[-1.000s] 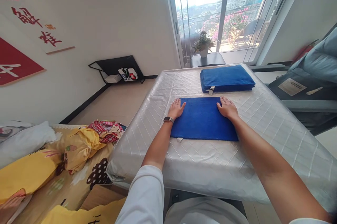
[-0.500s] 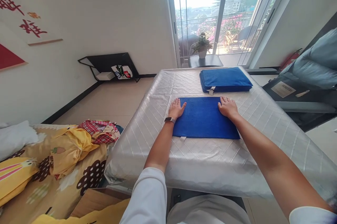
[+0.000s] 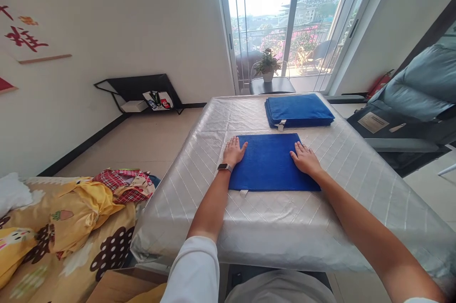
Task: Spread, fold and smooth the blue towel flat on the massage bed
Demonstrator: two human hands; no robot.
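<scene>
the step in hand looks like pressing a blue cloth (image 3: 269, 165) flat on the silver tablecloth (image 3: 278, 217), on the near side of a blue cloth stack (image 3: 301, 108). the left hand (image 3: 234, 152) lies at its left edge, the right hand (image 3: 306, 158) at its right, fingers straight, thumbs spread, gripping nothing. lifting it would call for fingers tucked under both edges.

Potted plant (image 3: 268, 66) on chair (image 3: 273, 87) near glass door (image 3: 291, 15)

Hazy, glaring daylight from the window (image 3: 264, 13)
</scene>
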